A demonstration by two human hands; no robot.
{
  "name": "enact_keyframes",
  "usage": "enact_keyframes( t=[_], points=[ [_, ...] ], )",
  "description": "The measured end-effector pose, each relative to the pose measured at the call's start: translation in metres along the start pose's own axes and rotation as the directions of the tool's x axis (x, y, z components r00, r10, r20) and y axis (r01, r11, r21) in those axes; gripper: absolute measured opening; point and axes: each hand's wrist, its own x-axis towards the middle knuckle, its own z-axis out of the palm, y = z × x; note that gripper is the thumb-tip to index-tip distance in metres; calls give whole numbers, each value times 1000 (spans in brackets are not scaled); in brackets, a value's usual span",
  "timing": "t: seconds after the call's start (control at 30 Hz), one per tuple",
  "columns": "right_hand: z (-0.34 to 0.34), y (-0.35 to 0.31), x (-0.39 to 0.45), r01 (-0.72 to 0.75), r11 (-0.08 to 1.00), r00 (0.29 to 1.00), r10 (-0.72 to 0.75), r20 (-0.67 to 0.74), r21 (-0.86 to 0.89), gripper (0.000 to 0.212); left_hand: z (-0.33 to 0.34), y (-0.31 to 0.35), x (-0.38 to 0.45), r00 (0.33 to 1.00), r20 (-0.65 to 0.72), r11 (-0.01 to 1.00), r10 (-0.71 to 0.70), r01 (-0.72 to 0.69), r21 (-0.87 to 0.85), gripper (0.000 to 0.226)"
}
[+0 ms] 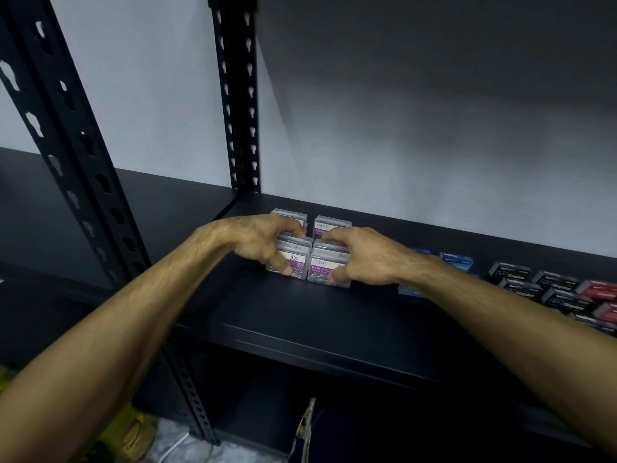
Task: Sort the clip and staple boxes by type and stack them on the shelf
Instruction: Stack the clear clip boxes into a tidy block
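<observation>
Several clear paper clip boxes with purple labels stand in a tight block on the black shelf (300, 315). My left hand (257, 242) is closed on the front left clip box (293, 259), thumb on its front face. My right hand (364, 259) grips the front right clip box (322, 267) from its right side. Behind them stand a rear left clip box (292, 216) and a rear right clip box (330, 223), both partly hidden by my fingers. Blue staple boxes (457, 260) lie to the right, behind my right wrist.
Black staple boxes (514, 274) and red staple boxes (601, 289) sit in loose rows at the far right of the shelf. Perforated black uprights (238, 95) rise at the left and back left. A lower shelf and floor clutter show below.
</observation>
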Motion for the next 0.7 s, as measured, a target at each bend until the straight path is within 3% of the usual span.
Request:
enact_keyframes(
  t=[0.23, 0.37, 0.47, 0.57, 0.7],
  points=[
    [-2, 5, -1, 19, 1000, 1000, -19, -11, 3, 82, -5, 9, -10, 1000, 0, 999, -8, 8, 47, 71],
    [-15, 10, -4, 18, 1000, 989, -20, -146, -13, 78, -27, 13, -24, 999, -53, 998, 6, -2, 66, 82],
    [-22, 19, 4, 12, 998, 954, 6, -298, 58, 57, -45, 12, -28, 972, -236, 999, 11, -2, 37, 67],
    [-23, 22, 19, -2, 992, 919, 51, -391, 124, 41, -50, 5, -8, 889, -457, 1000, -25, 14, -27, 49],
    [-20, 19, 40, -9, 988, 945, 59, -322, 154, 38, -38, -6, 27, 903, -424, 998, -69, 62, -31, 37]
  ],
)
